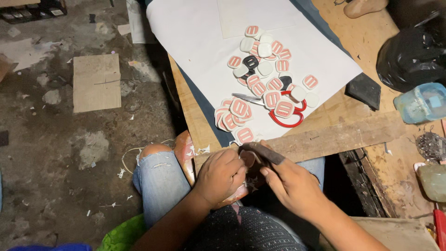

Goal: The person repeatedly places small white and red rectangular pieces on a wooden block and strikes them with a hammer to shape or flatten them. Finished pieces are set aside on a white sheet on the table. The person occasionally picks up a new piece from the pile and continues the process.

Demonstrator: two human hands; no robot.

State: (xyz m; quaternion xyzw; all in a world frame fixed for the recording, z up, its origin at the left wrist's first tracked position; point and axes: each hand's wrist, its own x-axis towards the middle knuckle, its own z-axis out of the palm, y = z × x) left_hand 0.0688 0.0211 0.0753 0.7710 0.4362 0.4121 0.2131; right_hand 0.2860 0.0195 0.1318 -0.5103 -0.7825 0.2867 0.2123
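A small piece [247, 158] is gripped in the left hand [220, 175] and worked with a dark tool [267, 152] held in the right hand [292, 185]. Many pieces [262, 79] are already piled on the white sheet [195, 32]; how many are left cannot be told.

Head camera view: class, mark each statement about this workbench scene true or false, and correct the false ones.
1. The pile of small square pieces lies on a white sheet. True.
2. The scissors have blue handles. False: the handles are red, partly covered by pieces.
3. The left hand and right hand meet at the near edge of the wooden board. True.
4. The right hand is lifting the scissors. False: it holds a dark flat tool; the scissors lie on the sheet.
5. A black bag sits at the right. True.
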